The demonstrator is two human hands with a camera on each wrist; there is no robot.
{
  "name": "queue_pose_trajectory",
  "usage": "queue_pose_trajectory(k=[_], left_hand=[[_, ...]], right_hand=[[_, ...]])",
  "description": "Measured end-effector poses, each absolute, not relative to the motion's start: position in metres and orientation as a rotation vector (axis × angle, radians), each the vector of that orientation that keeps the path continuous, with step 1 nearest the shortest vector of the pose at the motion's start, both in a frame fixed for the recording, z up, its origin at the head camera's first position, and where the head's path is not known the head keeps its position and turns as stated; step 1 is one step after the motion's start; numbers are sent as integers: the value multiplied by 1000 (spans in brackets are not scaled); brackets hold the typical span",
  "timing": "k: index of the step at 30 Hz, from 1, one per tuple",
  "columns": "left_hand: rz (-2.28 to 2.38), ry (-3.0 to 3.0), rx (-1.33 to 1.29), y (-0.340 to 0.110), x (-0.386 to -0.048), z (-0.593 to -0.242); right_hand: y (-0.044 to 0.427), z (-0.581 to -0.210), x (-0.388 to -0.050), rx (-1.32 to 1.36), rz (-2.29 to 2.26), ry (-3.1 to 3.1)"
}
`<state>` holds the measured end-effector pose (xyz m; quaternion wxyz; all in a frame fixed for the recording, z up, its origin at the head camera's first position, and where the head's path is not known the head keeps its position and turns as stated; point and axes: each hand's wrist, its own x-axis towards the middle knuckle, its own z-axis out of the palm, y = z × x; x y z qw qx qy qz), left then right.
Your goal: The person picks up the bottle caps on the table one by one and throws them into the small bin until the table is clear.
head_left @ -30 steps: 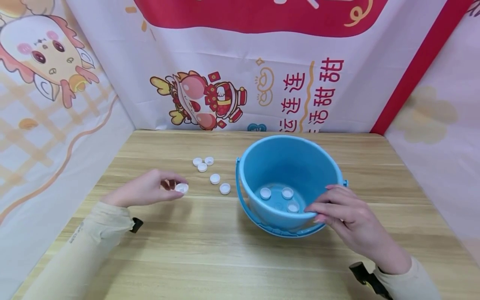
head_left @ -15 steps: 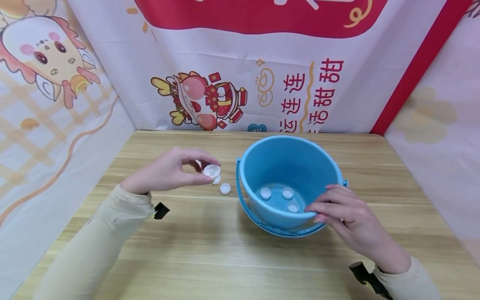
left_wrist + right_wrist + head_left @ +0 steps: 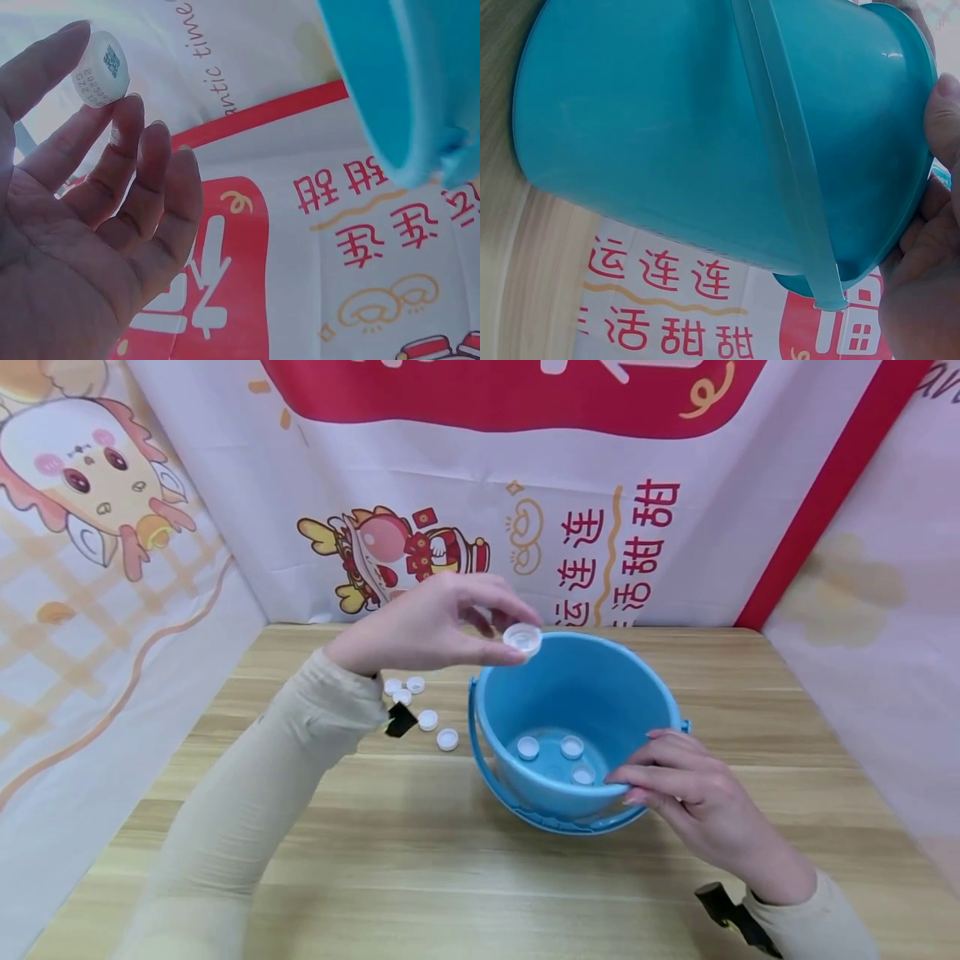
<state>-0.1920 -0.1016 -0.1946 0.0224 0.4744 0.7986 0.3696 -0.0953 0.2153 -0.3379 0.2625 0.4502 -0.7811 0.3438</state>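
Between thumb and fingertips my left hand pinches a white bottle cap, raised above the left rim of the blue bucket. The left wrist view shows the outer face of that bottle cap, printed with a small code and digits. My right hand grips the bucket's near right rim, fingers over the edge and thumb outside. In the right wrist view the bucket and its hanging handle fill most of the picture. Three white caps lie on the bucket's floor.
Several more white caps lie on the wooden table left of the bucket, some partly behind my left wrist. A printed cloth hangs along the table's back edge, with further cloths at both sides.
My left hand has risen from the table and moved right with the pinched cap, from left of the loose caps to over the bucket's rim. My right hand keeps its grip on the rim.
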Motion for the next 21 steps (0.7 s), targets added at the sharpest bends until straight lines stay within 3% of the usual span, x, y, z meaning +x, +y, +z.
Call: queue_pose_trajectory(k=[12, 21], left_hand=[[1093, 2513, 1579, -60, -217, -171], [1019, 2541, 1453, -50, -224, -171]], right_hand=[[216, -338, -96, 1220, 940, -2123], [215, -339, -96, 1216, 938, -2113]])
